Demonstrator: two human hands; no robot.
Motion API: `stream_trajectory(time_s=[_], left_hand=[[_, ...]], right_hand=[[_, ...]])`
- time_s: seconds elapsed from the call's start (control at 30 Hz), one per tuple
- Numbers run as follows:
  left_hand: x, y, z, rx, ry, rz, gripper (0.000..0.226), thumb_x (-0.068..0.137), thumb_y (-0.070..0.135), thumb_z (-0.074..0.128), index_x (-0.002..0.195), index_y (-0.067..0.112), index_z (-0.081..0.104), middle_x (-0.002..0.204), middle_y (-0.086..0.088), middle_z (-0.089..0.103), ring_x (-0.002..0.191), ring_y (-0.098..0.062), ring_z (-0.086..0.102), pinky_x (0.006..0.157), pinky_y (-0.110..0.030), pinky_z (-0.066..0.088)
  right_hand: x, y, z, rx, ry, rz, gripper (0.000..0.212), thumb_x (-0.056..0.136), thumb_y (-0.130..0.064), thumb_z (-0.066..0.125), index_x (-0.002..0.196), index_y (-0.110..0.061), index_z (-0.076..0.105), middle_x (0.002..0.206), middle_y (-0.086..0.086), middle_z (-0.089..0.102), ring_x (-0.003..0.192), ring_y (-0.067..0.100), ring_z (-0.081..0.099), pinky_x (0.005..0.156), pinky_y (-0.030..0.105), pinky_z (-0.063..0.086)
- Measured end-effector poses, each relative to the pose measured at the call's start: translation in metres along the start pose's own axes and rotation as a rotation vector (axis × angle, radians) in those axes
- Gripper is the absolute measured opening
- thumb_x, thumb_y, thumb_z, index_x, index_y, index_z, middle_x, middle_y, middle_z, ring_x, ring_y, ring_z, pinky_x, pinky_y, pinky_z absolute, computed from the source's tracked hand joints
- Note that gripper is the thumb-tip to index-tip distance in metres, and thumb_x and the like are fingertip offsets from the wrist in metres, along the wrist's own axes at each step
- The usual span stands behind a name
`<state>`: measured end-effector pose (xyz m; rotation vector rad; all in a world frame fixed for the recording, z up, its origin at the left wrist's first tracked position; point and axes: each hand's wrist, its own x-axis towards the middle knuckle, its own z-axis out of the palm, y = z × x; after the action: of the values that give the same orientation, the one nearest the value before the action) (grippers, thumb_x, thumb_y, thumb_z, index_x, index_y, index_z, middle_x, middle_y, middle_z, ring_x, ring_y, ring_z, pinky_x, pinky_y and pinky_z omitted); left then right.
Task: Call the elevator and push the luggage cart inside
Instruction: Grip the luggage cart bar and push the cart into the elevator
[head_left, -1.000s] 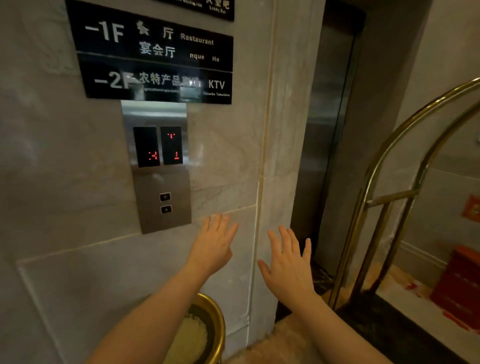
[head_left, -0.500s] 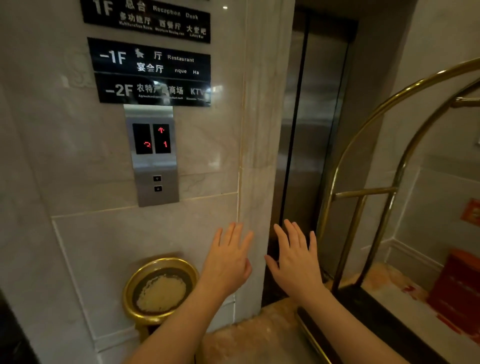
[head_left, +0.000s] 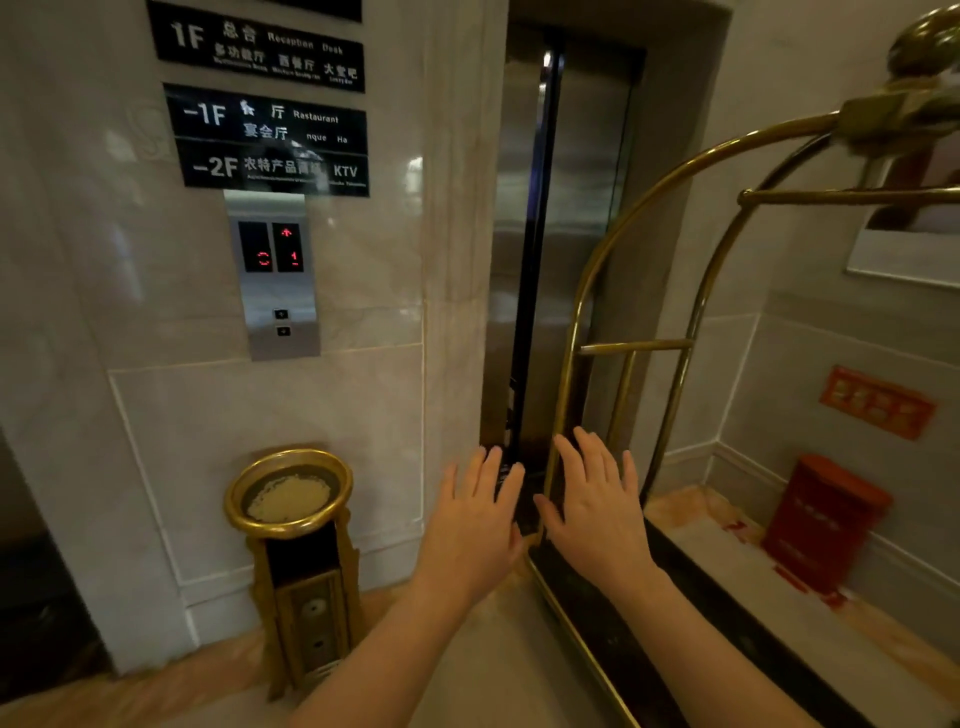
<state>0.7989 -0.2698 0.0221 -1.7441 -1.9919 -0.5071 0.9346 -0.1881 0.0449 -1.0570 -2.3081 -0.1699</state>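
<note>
A steel call panel (head_left: 278, 312) with two small buttons and red floor displays is set in the marble wall at upper left. The steel elevator doors (head_left: 566, 208) stand slightly parted, with a dark gap between them. A brass luggage cart (head_left: 639, 345) with arched tubes and a dark deck stands at right, its front end near the doorway. My left hand (head_left: 475, 519) and my right hand (head_left: 597, 504) float palms down, fingers spread, in front of the door gap; the right one is just beside the cart's front post. Neither holds anything.
A gold ashtray stand (head_left: 293, 525) stands against the wall below the call panel. Black floor signs (head_left: 270, 137) hang above the panel. A red box (head_left: 823, 514) sits on the floor by the right wall, behind the cart.
The view has pulled back from the wall and turned right. The elevator doors have started to part. Both hands have shifted from the marble wall to in front of the door gap.
</note>
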Motion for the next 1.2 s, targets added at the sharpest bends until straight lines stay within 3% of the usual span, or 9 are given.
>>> stream_trajectory(time_s=[0.33, 0.47, 0.63, 0.83, 0.93, 1.07, 1.2], left_hand=[[-0.007, 0.218, -0.011, -0.015, 0.047, -0.111, 0.063, 0.09, 0.037, 0.054, 0.145, 0.017, 0.029, 0.153, -0.014, 0.03, 0.141, -0.03, 0.018, 0.114, -0.052, 0.016], [-0.008, 0.31, -0.013, 0.008, 0.01, -0.104, 0.065, 0.091, 0.037, 0.052, 0.147, 0.019, 0.023, 0.156, -0.012, 0.023, 0.143, -0.028, 0.011, 0.113, -0.05, 0.006], [-0.005, 0.401, -0.034, 0.037, 0.058, -0.042, 0.063, 0.08, 0.031, 0.066, 0.136, 0.015, 0.042, 0.142, -0.015, 0.046, 0.134, -0.032, 0.035, 0.106, -0.052, 0.027], [-0.022, 0.488, -0.034, 0.079, 0.087, -0.039, 0.064, 0.077, 0.031, 0.067, 0.134, 0.014, 0.043, 0.141, -0.016, 0.047, 0.133, -0.032, 0.036, 0.106, -0.053, 0.028], [-0.026, 0.531, -0.022, 0.018, 0.073, -0.043, 0.067, 0.072, 0.029, 0.072, 0.132, 0.013, 0.047, 0.136, -0.017, 0.051, 0.13, -0.033, 0.041, 0.103, -0.053, 0.031], [-0.003, 0.608, -0.01, -0.012, 0.052, 0.001, 0.062, 0.081, 0.035, 0.058, 0.137, 0.017, 0.038, 0.145, -0.013, 0.043, 0.136, -0.03, 0.03, 0.109, -0.05, 0.018], [0.045, 0.685, 0.005, -0.063, 0.079, 0.024, 0.058, 0.087, 0.034, 0.052, 0.139, 0.016, 0.034, 0.148, -0.013, 0.038, 0.138, -0.03, 0.027, 0.111, -0.051, 0.021]], right_hand=[[-0.081, 0.163, -0.075, 0.022, -0.015, -0.139, 0.07, 0.091, -0.047, 0.053, 0.148, -0.02, 0.023, 0.157, 0.008, 0.022, 0.144, 0.024, 0.01, 0.115, 0.054, 0.003], [-0.108, 0.234, -0.116, 0.02, -0.028, -0.181, 0.067, 0.092, -0.045, 0.053, 0.148, -0.019, 0.026, 0.156, 0.008, 0.025, 0.144, 0.025, 0.011, 0.115, 0.054, 0.004], [-0.145, 0.302, -0.159, 0.021, -0.017, -0.159, 0.068, 0.093, -0.047, 0.05, 0.148, -0.021, 0.02, 0.157, 0.007, 0.021, 0.144, 0.023, 0.008, 0.116, 0.052, 0.005], [-0.205, 0.368, -0.202, 0.067, 0.063, -0.201, 0.064, 0.091, -0.043, 0.054, 0.145, -0.018, 0.028, 0.153, 0.008, 0.032, 0.142, 0.024, 0.019, 0.116, 0.051, 0.011], [-0.237, 0.413, -0.214, 0.068, 0.017, -0.15, 0.065, 0.091, -0.041, 0.055, 0.145, -0.02, 0.027, 0.153, 0.007, 0.031, 0.142, 0.023, 0.019, 0.116, 0.048, 0.007], [-0.246, 0.488, -0.23, 0.015, -0.049, -0.123, 0.065, 0.092, -0.041, 0.053, 0.146, -0.022, 0.024, 0.156, 0.005, 0.025, 0.143, 0.021, 0.013, 0.117, 0.05, 0.008], [-0.238, 0.569, -0.243, 0.013, -0.033, -0.135, 0.058, 0.094, -0.041, 0.05, 0.144, -0.018, 0.03, 0.153, 0.008, 0.03, 0.142, 0.023, 0.018, 0.116, 0.051, 0.013]])
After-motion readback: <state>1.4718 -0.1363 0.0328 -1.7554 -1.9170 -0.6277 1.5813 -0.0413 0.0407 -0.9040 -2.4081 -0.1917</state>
